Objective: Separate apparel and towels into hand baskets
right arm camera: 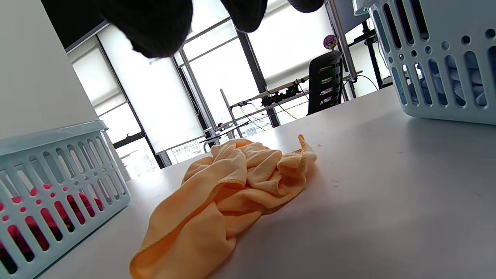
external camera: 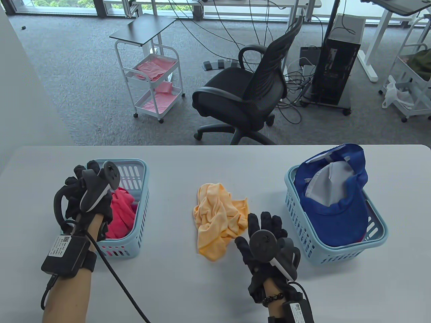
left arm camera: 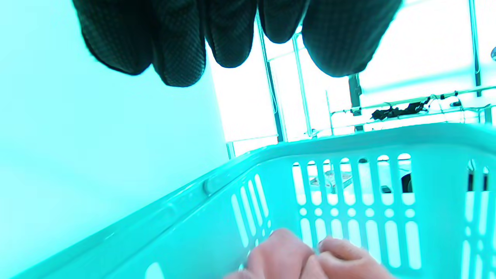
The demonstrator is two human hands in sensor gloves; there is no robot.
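Observation:
An orange towel (external camera: 217, 218) lies crumpled on the table between two light blue baskets; it also shows in the right wrist view (right arm camera: 221, 190). My right hand (external camera: 261, 227) hovers open just right of the towel, fingers (right arm camera: 155, 27) spread and holding nothing. My left hand (external camera: 79, 176) is over the left basket (external camera: 143, 202), fingers (left arm camera: 178, 46) loose and empty. A pink towel (external camera: 119, 215) lies in that basket, below the hand (left arm camera: 302, 259). The right basket (external camera: 340, 252) holds a blue cap (external camera: 340, 208).
The left basket's slotted wall (right arm camera: 58, 174) and the right basket's wall (right arm camera: 438, 58) flank the towel. A black office chair (external camera: 245, 97) and a white cart (external camera: 155, 77) stand on the floor beyond the table's far edge.

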